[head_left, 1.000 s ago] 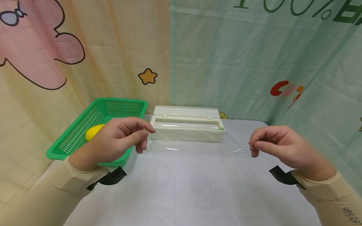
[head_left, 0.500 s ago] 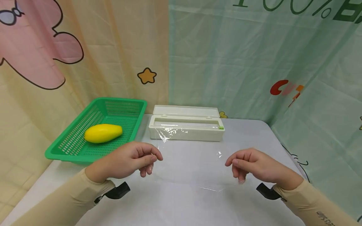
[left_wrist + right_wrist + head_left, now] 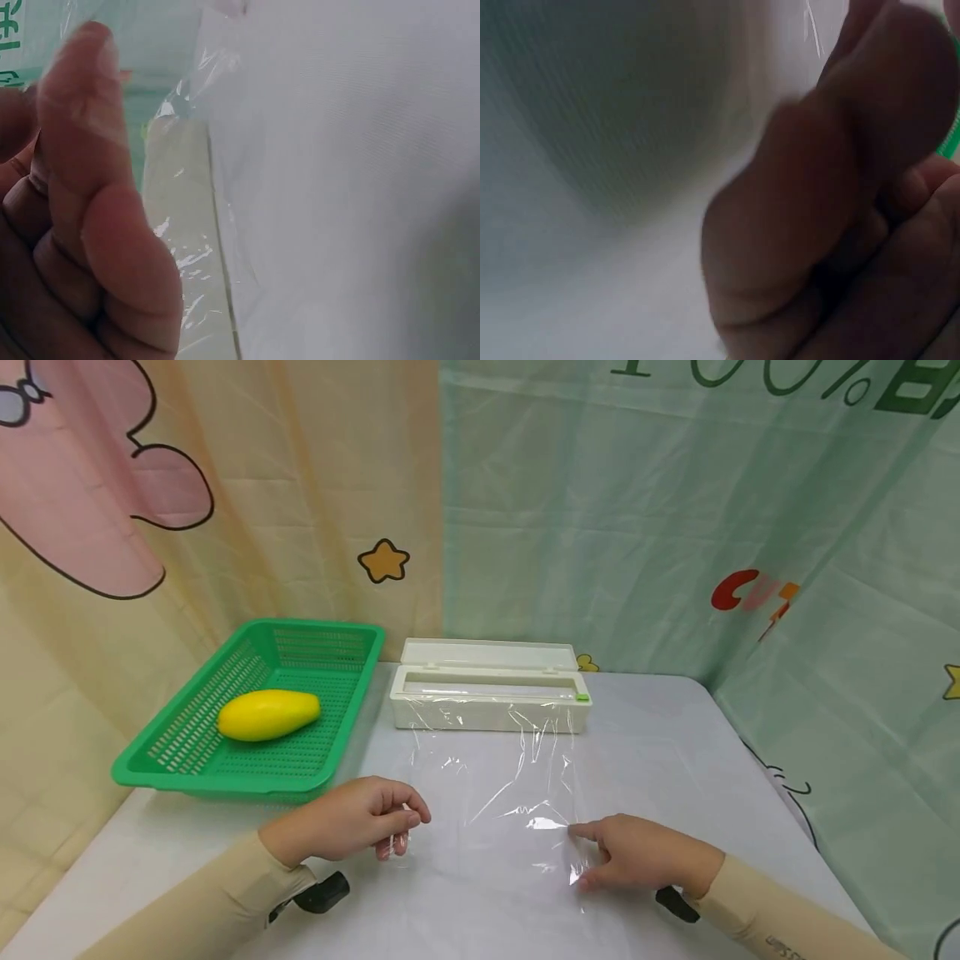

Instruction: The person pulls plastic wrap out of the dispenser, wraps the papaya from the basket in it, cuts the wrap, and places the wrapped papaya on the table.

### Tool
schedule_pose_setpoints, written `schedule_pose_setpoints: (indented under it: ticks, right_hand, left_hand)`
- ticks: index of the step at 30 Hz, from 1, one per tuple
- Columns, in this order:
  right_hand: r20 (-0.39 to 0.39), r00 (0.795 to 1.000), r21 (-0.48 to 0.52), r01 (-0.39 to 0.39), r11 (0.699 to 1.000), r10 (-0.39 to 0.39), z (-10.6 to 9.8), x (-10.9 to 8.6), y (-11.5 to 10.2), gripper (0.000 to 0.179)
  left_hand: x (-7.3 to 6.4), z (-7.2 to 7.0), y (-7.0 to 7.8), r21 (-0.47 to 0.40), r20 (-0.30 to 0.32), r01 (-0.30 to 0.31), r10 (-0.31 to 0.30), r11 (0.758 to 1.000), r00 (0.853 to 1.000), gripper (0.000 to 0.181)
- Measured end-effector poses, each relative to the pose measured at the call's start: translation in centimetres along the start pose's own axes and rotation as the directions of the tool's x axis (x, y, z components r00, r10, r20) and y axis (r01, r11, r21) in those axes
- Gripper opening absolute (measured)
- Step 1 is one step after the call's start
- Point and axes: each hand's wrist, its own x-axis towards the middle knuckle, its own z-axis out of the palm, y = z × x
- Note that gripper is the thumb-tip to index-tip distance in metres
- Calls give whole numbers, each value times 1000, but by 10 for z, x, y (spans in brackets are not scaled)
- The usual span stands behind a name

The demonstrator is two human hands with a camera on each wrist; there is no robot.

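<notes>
A sheet of clear plastic wrap (image 3: 517,793) runs from the white wrap dispenser (image 3: 487,717) across the table toward me, creased and shiny on its right side. My left hand (image 3: 360,818) pinches the near left part of the sheet between thumb and fingers. In the left wrist view, film lies over a finger (image 3: 82,112). At the sheet's right edge is my right hand (image 3: 637,853), its index finger straight and touching the film, the thumb held apart. The dispenser's lid (image 3: 487,654) stands raised behind its roll slot.
On the left, a green plastic basket (image 3: 352,710) holds a yellow papaya-shaped fruit (image 3: 268,715). The white-covered table (image 3: 652,735) meets printed curtains (image 3: 570,527) behind and at the right.
Both hands have come back toward me, drawing the plastic wrap out from the dispenser. My right hand has shifted left, its index and thumb now spread, and the film shows more creases.
</notes>
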Motion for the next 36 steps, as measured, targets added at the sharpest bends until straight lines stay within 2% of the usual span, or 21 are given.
schedule_pose_setpoints:
  ticks: [3, 7, 13, 18, 21, 24, 26, 28, 31, 34, 36]
  right_hand:
    - [-72, 997, -213, -8, 977, -8, 13, 0, 1, 85]
    - [-121, 993, -316, -41, 948, 2, 23, -2, 1, 90]
    - [-137, 990, -352, -33, 936, -17, 26, -6, 1, 92]
    - [-142, 989, -345, -16, 938, -35, 26, -8, 4, 91]
    - [-142, 989, -341, -12, 940, -38, 26, -8, 4, 92]
    - [-142, 989, -339, -14, 941, -36, 26, -8, 5, 92]
    - [-144, 989, -338, -16, 941, -35, 26, -9, 5, 93]
    - [-148, 989, -341, -21, 940, -32, 26, -9, 5, 93]
    - [-152, 988, -348, -23, 937, -32, 25, -9, 5, 93]
    - [-153, 988, -354, -29, 935, -27, 25, -8, 6, 93]
    - [-150, 988, -357, -31, 933, -25, 25, -8, 6, 94]
  left_hand:
    - [0, 5, -8, 38, 12, 22, -23, 999, 1000, 20]
    - [0, 13, -16, 62, 36, 45, -47, 997, 998, 19]
    - [-4, 24, -26, 103, 70, 93, -100, 990, 993, 16]
    - [-6, 27, -29, 192, 40, 115, -125, 975, 991, 12]
    - [-7, 26, -29, 179, 21, 141, -147, 974, 989, 11]
    - [-7, 25, -30, 120, -3, 184, -185, 975, 983, 12]
    - [-7, 24, -30, 73, -39, 228, -226, 971, 973, 14]
    - [-7, 24, -30, 24, -92, 276, -272, 961, 958, 17]
    - [-5, 24, -27, -41, -180, 353, -355, 935, 918, 21]
    - [-4, 24, -24, -43, -264, 415, -411, 909, 872, 24]
    - [-5, 22, -23, -31, -301, 446, -434, 894, 849, 24]
